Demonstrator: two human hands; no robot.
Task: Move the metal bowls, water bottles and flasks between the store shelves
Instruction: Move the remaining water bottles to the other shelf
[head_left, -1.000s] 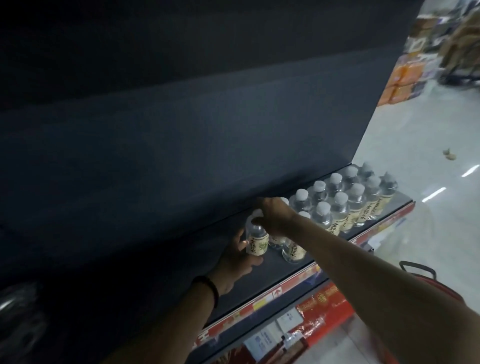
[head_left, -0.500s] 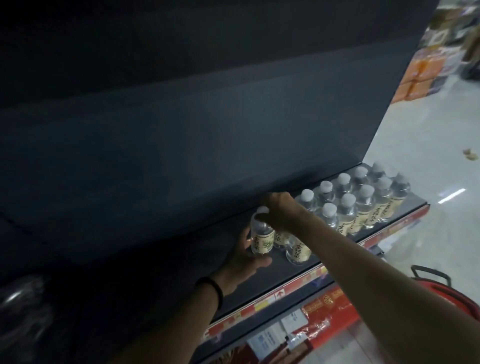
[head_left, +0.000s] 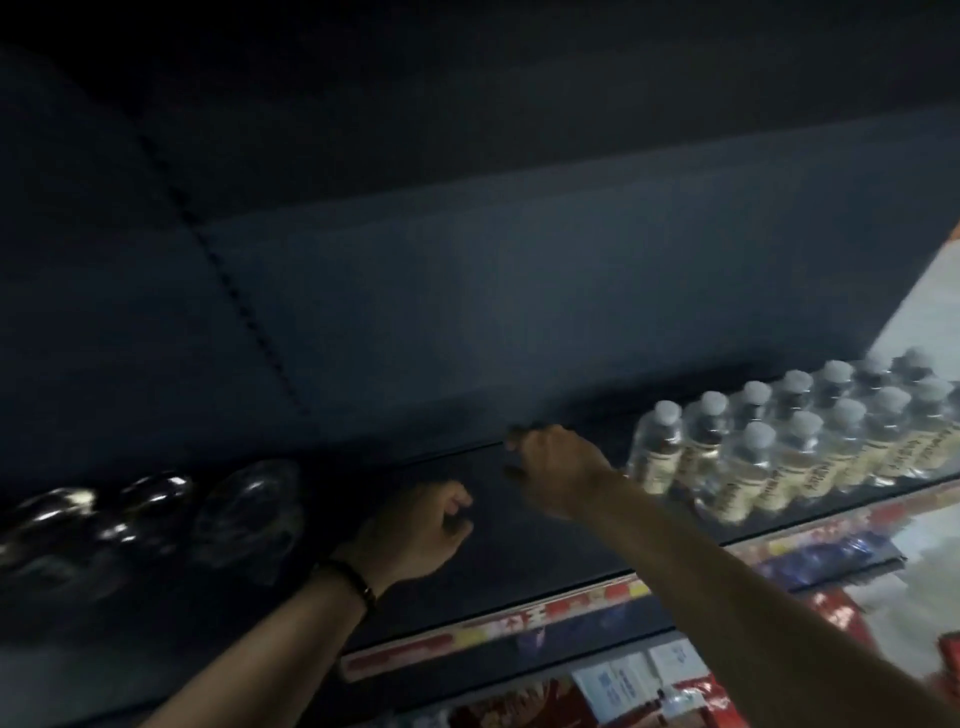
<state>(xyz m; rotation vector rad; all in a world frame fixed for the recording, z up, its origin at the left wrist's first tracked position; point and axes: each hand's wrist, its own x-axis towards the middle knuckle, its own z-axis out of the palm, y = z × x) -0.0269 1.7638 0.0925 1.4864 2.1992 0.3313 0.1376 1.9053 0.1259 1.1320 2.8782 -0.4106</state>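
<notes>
Several small clear water bottles (head_left: 779, 447) with white caps and yellow labels stand in tight rows on the right part of the dark shelf (head_left: 545, 566). My right hand (head_left: 556, 467) hovers over bare shelf just left of the nearest bottle, fingers loosely curled and apart, with nothing in it. My left hand (head_left: 415, 530), a dark band on its wrist, is lower and further left, half curled and holding nothing. Shiny metal bowls (head_left: 57, 525) sit at the shelf's far left, one of them (head_left: 249, 509) wrapped in clear plastic. The image is motion-blurred.
A red and yellow price strip (head_left: 519, 623) runs along the shelf's front edge. Red packaged goods (head_left: 519, 706) lie on the level below. The dark back panel (head_left: 467, 291) rises behind the shelf. Pale floor (head_left: 924, 312) shows at the right.
Both hands have let go of the bottles and shifted left onto the bare stretch of shelf. The view has swung left, bringing the metal bowls into sight.
</notes>
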